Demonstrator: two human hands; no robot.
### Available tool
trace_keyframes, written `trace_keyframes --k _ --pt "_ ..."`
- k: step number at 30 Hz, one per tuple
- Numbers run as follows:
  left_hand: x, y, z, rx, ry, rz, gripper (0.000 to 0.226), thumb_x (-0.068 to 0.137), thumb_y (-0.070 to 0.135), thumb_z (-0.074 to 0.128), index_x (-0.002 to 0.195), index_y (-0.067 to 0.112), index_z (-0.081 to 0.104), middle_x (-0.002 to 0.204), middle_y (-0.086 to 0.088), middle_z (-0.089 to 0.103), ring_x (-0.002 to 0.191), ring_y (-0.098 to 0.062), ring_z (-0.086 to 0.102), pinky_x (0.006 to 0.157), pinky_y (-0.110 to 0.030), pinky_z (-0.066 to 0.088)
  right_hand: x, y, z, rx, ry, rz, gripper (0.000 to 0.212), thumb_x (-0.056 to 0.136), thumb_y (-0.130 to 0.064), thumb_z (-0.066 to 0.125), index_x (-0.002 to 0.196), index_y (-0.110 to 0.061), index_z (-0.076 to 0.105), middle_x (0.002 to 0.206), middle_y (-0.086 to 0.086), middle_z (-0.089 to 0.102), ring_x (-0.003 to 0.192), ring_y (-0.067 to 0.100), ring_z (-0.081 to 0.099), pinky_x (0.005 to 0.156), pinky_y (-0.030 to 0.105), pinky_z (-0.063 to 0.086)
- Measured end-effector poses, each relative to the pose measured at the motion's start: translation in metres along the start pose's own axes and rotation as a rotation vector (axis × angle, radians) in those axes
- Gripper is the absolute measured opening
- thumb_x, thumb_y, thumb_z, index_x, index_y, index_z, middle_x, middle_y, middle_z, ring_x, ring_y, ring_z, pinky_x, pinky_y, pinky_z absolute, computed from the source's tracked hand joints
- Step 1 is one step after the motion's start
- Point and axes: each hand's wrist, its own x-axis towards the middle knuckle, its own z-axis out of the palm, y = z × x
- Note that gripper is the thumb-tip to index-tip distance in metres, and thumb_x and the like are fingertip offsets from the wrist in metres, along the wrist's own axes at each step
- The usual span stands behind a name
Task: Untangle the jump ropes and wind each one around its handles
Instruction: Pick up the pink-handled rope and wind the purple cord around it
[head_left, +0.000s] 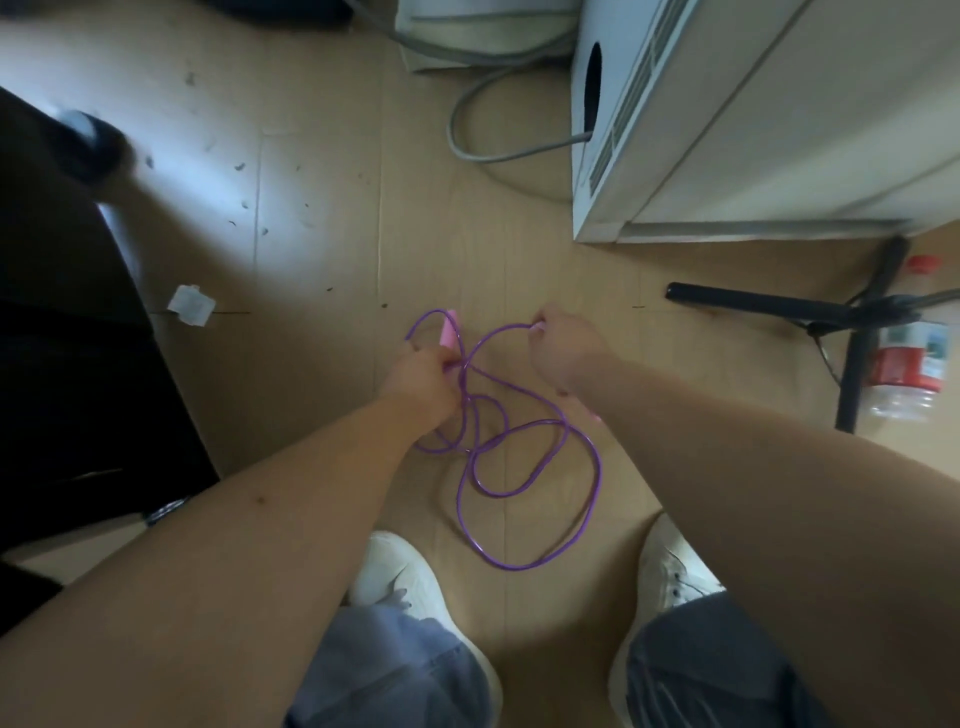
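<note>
Left hand (426, 376), right hand (569, 353): rope (598, 467) ends held apart

Left hand is clamped on a pink handle (448, 328), probably as the core for winding. Between the hands the purple rope sags to the floor (322, 260) in crossed loops. Right hand, closed on the other end, likely draws slack; its handle is mostly hidden. No second rope shows.

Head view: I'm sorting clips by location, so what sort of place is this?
Likely an indoor room, home or office: wood-look floor, a white vented appliance with a grey hose, and a black tripod beside a plastic bottle lying on the floor.
</note>
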Motion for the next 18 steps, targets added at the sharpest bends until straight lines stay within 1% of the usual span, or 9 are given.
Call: trace_keyframes --k 1,3,5,7,10,11,13,16,18 --pt "-0.006 0.003 -0.005 0.008 0.003 0.010 0.045 0.090 0.018 0.063 0.135 0.025 0.060 0.130 -0.016 0.056 0.121 -0.031 0.055 0.102 -0.032 0.044 -0.006 -0.003 -0.007 0.015 0.020 -0.008 0.033 0.104 -0.026 0.037 0.129 -0.010 0.051 0.122 0.021 0.059 0.107 0.038 0.059 0.086 0.040 0.051" --pt "-0.019 0.010 -0.016 0.003 0.036 0.050 0.047 0.087 0.019 0.067 0.134 0.022 0.060 0.128 -0.012 0.060 0.118 -0.029 0.058 0.100 -0.029 0.044 -0.019 -0.005 -0.020 0.018 0.054 -0.018 0.033 0.101 -0.027 0.045 0.128 -0.009 0.050 0.123 0.017 0.059 0.112 0.036 0.058 0.083 0.037 0.047" --pt "-0.034 0.017 -0.026 -0.065 0.084 0.093 0.044 0.085 0.015 0.066 0.129 0.019 0.063 0.120 -0.006 0.066 0.108 -0.022 0.063 0.092 -0.024 0.046 -0.036 -0.011 -0.035 -0.011 0.058 -0.040 0.035 0.098 -0.026 0.053 0.128 -0.008 0.053 0.125 0.015 0.059 0.117 0.034 0.056 0.082 0.033 0.042" --pt "-0.053 0.022 -0.036 -0.150 0.110 0.103 0.046 0.084 0.008 0.065 0.129 0.016 0.062 0.116 -0.005 0.067 0.100 -0.020 0.064 0.085 -0.020 0.045 -0.057 -0.020 -0.047 -0.112 0.054 -0.093 0.032 0.100 -0.025 0.051 0.125 -0.006 0.057 0.123 0.015 0.060 0.118 0.034 0.056 0.085 0.033 0.043" --pt "-0.090 0.027 -0.052 -0.202 0.157 0.135 0.048 0.083 0.008 0.066 0.130 0.017 0.061 0.120 -0.004 0.068 0.097 -0.016 0.062 0.080 -0.014 0.040 -0.094 -0.029 -0.062 -0.204 0.111 -0.160 0.033 0.100 -0.037 0.050 0.115 -0.010 0.061 0.105 0.011 0.061 0.104 0.029 0.060 0.076 0.032 0.039" --pt "-0.103 0.030 -0.058 -0.204 0.170 0.155 0.048 0.083 0.009 0.066 0.130 0.018 0.061 0.121 -0.003 0.068 0.095 -0.013 0.060 0.077 -0.010 0.037 -0.106 -0.031 -0.066 -0.213 0.126 -0.190 0.029 0.097 -0.035 0.053 0.113 -0.013 0.062 0.101 0.009 0.061 0.099 0.028 0.060 0.074 0.030 0.037" --pt "-0.127 0.036 -0.071 -0.197 0.199 0.198 0.050 0.082 0.008 0.066 0.131 0.018 0.061 0.120 -0.001 0.068 0.092 -0.009 0.056 0.070 -0.005 0.032 -0.129 -0.035 -0.075 -0.202 0.136 -0.253 0.023 0.093 -0.028 0.057 0.112 -0.016 0.061 0.097 0.005 0.058 0.099 0.029 0.060 0.073 0.028 0.036" --pt "-0.158 0.044 -0.091 -0.188 0.272 0.275 0.053 0.078 0.004 0.066 0.129 0.021 0.064 0.120 0.001 0.069 0.098 -0.009 0.058 0.075 -0.009 0.034 -0.161 -0.042 -0.090 -0.155 0.162 -0.316 0.014 0.093 -0.027 0.059 0.103 -0.018 0.054 0.093 0.002 0.052 0.091 0.028 0.054 0.074 0.028 0.036" --pt "-0.178 0.048 -0.102 -0.195 0.321 0.316 0.050 0.078 0.008 0.070 0.125 0.023 0.068 0.118 0.002 0.070 0.104 -0.010 0.061 0.079 -0.010 0.036 -0.179 -0.046 -0.098 -0.155 0.210 -0.325 0.016 0.093 -0.031 0.059 0.100 -0.018 0.053 0.093 0.003 0.053 0.089 0.028 0.052 0.074 0.030 0.037"
